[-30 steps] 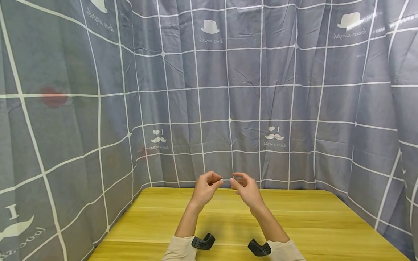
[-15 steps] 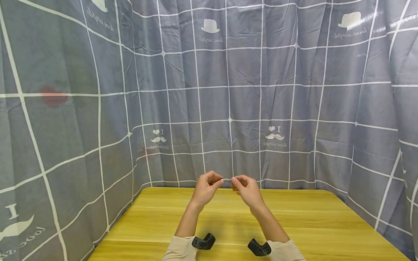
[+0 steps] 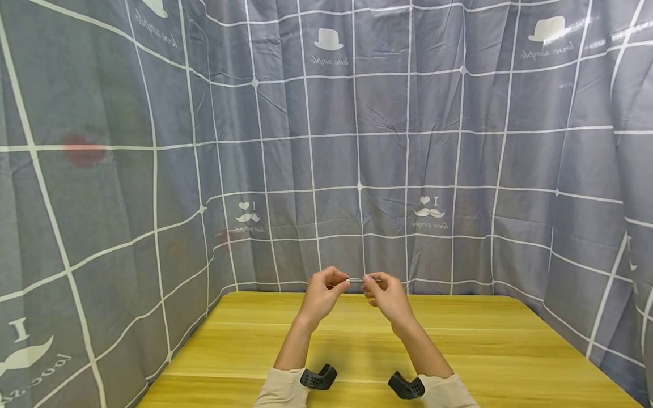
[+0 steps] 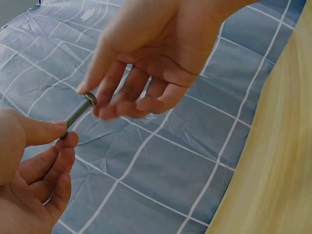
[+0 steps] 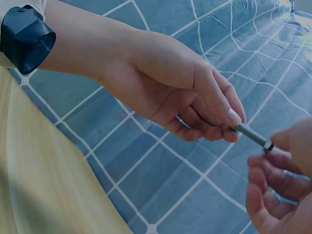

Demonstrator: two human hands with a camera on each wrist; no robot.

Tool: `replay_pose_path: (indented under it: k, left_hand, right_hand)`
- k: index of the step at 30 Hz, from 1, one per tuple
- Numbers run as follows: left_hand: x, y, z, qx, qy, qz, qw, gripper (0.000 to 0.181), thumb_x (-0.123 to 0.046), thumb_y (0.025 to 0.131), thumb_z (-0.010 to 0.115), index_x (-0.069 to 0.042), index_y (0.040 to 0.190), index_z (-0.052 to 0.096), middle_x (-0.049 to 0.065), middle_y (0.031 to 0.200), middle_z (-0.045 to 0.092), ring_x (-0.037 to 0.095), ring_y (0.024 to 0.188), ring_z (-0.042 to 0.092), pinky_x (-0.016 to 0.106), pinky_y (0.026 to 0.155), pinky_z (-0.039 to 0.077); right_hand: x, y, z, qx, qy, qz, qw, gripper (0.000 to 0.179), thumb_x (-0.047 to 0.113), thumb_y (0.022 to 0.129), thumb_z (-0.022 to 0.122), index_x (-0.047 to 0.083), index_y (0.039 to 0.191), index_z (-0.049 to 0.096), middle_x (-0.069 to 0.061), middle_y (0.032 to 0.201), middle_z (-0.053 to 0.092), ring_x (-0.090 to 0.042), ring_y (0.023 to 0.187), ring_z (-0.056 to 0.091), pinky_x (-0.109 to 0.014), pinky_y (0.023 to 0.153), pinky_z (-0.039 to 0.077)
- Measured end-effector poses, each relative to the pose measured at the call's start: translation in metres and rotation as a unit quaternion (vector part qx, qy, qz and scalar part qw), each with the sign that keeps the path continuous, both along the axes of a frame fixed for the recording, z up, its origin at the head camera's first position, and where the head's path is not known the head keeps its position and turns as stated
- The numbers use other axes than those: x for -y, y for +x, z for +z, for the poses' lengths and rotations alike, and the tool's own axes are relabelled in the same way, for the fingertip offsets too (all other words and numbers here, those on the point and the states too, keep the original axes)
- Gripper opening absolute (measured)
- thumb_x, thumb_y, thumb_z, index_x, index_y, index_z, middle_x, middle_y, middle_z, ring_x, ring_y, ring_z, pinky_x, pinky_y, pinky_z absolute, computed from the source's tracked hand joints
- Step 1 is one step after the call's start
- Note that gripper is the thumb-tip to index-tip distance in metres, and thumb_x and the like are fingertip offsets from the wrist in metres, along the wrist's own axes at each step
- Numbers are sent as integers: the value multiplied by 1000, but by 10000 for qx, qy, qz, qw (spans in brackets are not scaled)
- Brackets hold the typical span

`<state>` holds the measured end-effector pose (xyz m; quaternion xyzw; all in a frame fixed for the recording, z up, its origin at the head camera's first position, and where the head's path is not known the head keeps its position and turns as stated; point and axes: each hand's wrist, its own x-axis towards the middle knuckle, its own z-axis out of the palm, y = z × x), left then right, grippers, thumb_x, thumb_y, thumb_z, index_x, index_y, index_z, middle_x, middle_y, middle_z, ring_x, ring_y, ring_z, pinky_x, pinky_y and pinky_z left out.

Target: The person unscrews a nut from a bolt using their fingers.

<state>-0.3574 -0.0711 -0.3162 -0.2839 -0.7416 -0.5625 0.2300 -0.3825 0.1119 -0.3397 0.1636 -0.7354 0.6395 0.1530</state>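
Observation:
Above the table, both hands meet at a small metal bolt (image 4: 77,113) with a threaded shank. My left hand (image 3: 318,294) pinches one end of it between thumb and fingertips, covering that end. At the opposite end sits a wider metal piece that looks like a nut (image 5: 268,145). My right hand (image 3: 388,297) has its thumb and index finger around this nut, the thumb touching it; its other fingers are loosely curled. In the left wrist view the right fingertips are slightly blurred. Between the hands, the shank (image 5: 252,135) shows plainly.
A yellow wood-grain table (image 3: 459,340) lies below the hands. Grey curtains (image 3: 382,113) with white grid lines hang behind it and along both sides. Black wrist devices (image 3: 318,377) sit at the beige sleeves (image 3: 280,388).
The right thumb and index finger, spread one second ago, closed together by half a second ago and have since shifted slightly at the bolt's end. The left hand stays nearly still.

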Motion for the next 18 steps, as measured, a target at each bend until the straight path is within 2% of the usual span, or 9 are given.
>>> replay_pose_path:
  k: [3, 7, 11, 15, 18]
  left_hand:
    - [0, 1, 0, 36, 38, -1, 10000, 4, 5, 96, 68, 5, 100, 71, 23, 97, 70, 36, 87, 65, 33, 76, 51]
    - [1, 1, 1, 33, 75, -21, 10000, 5, 6, 96, 67, 5, 100, 70, 25, 98, 70, 43, 89, 65, 34, 77, 51]
    - [1, 2, 1, 26, 53, 31, 10000, 4, 5, 96, 68, 5, 100, 71, 23, 97, 71, 37, 88, 65, 34, 77, 51]
    - [0, 2, 1, 35, 48, 39, 10000, 5, 4, 96, 69, 6, 100, 71, 23, 96, 71, 31, 86, 64, 34, 76, 50]
    - [1, 1, 1, 41, 63, -8, 10000, 5, 5, 96, 68, 7, 100, 70, 25, 96, 70, 34, 86, 64, 33, 75, 50]
  right_hand:
    - [-1, -2, -1, -100, 14, 4, 9999, 21, 15, 104, 66, -2, 116, 69, -13, 102, 71, -27, 93, 67, -42, 82, 56]
    - [-2, -2, -2, -273, 7, 123, 9996, 25, 10, 101, 69, 2, 124, 68, -18, 118, 67, -35, 108, 66, -49, 92, 54]
    - [-1, -2, -2, -267, -233, 261, 9990, 27, 11, 102, 68, -4, 125, 67, -20, 117, 67, -34, 105, 67, -45, 93, 55]
    - [-1, -1, -1, -351, -385, 345, 9980, 18, 3, 101, 67, -9, 114, 69, -19, 109, 67, -31, 100, 68, -41, 91, 55]
    - [-1, 1, 1, -419, -378, 385, 9977, 17, -1, 98, 68, -5, 115, 69, -17, 117, 66, -34, 110, 66, -44, 96, 53]
